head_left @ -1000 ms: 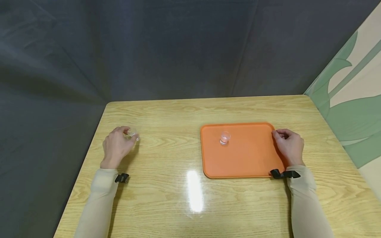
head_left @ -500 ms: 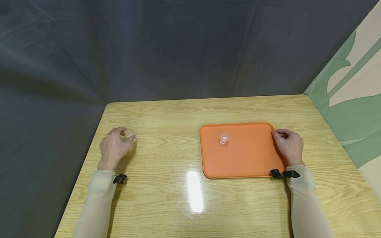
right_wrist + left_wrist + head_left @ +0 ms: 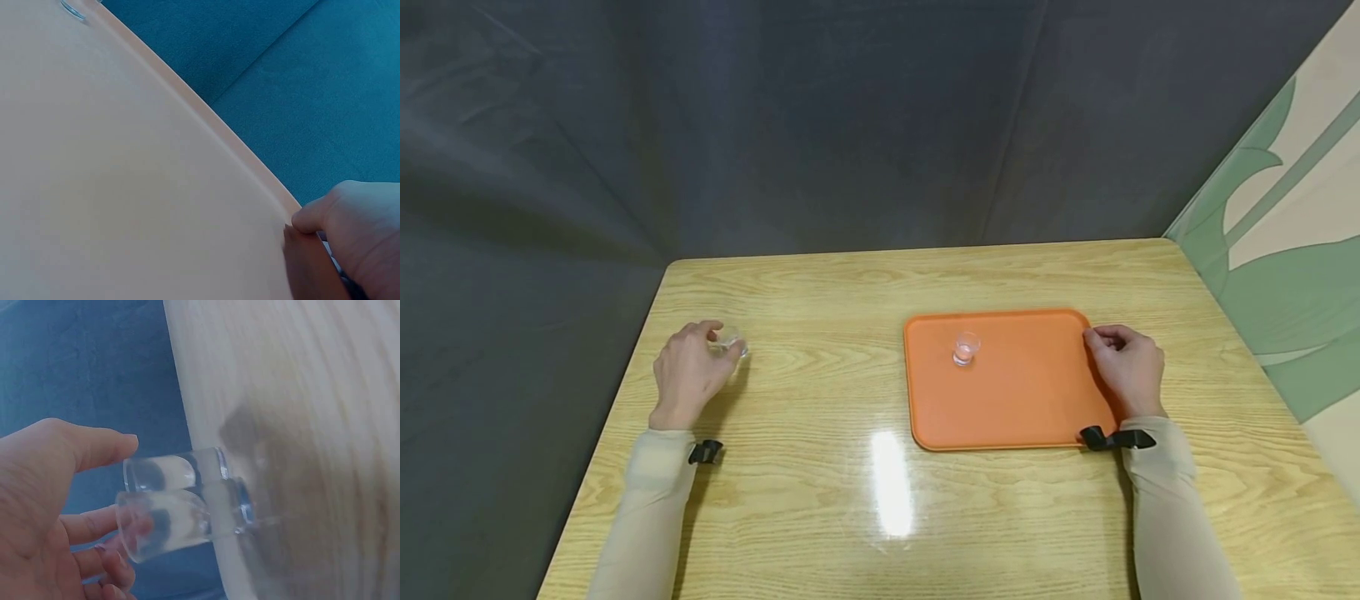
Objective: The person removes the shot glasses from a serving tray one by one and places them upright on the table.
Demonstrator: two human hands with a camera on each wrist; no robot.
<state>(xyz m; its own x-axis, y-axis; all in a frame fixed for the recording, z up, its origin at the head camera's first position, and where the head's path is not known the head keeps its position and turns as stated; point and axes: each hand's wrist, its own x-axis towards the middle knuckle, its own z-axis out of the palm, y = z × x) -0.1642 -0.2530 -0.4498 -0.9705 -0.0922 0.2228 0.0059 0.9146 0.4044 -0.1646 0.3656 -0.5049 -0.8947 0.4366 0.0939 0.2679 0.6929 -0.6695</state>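
My left hand is at the table's left part, its thumb and fingers spread around two small clear shot glasses. In the left wrist view the nearer shot glass and the farther shot glass stand close side by side on the wood. The thumb is apart from both; a fingertip shows through the nearer glass, and I cannot tell whether it touches. My right hand pinches the right rim of an orange tray, thumb on top, other fingers mostly hidden. Another clear shot glass stands upright on the tray's left half.
The light wood table extends between the left hand and the tray. A dark cloth hangs behind and to the left of it. Patterned green and beige fabric lies past the right edge.
My left hand shifted slightly left, then a little back right, and its thumb and fingers have spread at the glasses. The right hand, the tray and the glass on it have stayed put.
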